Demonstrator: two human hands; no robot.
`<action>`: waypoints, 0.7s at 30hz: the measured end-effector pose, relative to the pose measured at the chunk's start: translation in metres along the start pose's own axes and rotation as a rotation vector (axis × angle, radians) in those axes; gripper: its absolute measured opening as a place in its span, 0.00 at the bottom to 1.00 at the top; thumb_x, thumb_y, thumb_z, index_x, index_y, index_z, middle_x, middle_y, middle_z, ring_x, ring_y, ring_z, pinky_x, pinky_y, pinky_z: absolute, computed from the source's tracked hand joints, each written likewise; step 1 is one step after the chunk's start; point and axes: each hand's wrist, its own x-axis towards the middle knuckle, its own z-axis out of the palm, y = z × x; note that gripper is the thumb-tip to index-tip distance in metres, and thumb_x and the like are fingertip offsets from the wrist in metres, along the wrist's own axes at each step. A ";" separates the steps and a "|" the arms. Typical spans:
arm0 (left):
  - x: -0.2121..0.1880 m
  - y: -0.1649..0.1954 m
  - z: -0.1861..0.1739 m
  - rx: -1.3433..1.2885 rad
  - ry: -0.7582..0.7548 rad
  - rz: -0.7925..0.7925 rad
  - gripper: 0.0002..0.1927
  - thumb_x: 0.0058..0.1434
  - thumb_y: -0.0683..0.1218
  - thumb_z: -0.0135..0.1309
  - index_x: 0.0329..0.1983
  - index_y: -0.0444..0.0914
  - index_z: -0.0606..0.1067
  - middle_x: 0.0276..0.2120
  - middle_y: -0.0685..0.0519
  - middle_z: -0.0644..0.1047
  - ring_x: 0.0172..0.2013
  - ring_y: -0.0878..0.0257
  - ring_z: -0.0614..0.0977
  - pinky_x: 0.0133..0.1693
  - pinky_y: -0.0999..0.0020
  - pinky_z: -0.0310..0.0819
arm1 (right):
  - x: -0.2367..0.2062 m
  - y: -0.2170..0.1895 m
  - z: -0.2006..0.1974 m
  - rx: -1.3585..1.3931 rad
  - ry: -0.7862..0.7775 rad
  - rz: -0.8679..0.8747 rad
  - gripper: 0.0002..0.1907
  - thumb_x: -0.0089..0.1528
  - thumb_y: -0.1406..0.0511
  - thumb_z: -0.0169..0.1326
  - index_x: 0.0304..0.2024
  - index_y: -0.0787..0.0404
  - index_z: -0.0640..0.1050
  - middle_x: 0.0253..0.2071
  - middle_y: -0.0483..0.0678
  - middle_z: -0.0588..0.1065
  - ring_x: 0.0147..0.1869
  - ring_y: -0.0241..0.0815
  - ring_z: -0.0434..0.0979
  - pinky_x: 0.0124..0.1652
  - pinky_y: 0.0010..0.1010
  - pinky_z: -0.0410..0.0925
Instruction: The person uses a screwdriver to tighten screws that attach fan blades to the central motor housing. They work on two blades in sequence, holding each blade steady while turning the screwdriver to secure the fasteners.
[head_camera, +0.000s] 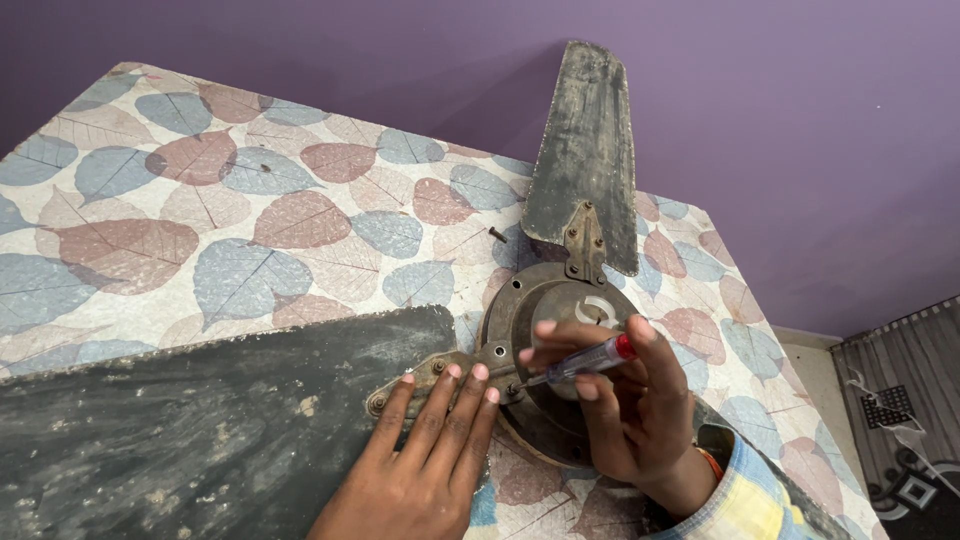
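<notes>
1. Ceiling fan lies on the leaf-patterned worktop; it looks heavy, stiff and grimy.
2. My left hand, fingers flat together, presses the blade bracket.
3. My right hand pinches a screwdriver at a bracket screw.

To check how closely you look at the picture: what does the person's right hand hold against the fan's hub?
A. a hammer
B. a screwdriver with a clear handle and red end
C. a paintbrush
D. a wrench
B: the right hand grips a screwdriver with a see-through handle and red end, its tip at a screw on the fan.
</notes>
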 end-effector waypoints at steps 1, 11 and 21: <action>0.000 0.000 0.000 -0.002 -0.003 0.002 0.25 0.71 0.49 0.38 0.65 0.29 0.67 0.64 0.33 0.68 0.67 0.43 0.65 0.61 0.33 0.56 | -0.001 0.001 -0.001 -0.008 0.000 -0.007 0.30 0.75 0.74 0.40 0.77 0.54 0.52 0.58 0.68 0.74 0.56 0.56 0.85 0.55 0.44 0.83; -0.001 0.000 -0.001 -0.010 -0.003 0.001 0.26 0.71 0.51 0.37 0.65 0.30 0.67 0.64 0.32 0.68 0.66 0.42 0.66 0.60 0.32 0.56 | -0.004 0.007 -0.008 -0.174 0.207 -0.020 0.34 0.61 0.68 0.64 0.65 0.56 0.61 0.40 0.55 0.78 0.43 0.42 0.85 0.42 0.32 0.82; -0.002 -0.001 0.004 0.002 0.027 -0.005 0.25 0.73 0.52 0.36 0.63 0.31 0.68 0.63 0.34 0.69 0.66 0.43 0.66 0.61 0.32 0.56 | 0.001 -0.002 -0.010 -0.053 -0.011 0.035 0.26 0.76 0.66 0.43 0.76 0.53 0.57 0.60 0.66 0.75 0.62 0.56 0.83 0.56 0.40 0.81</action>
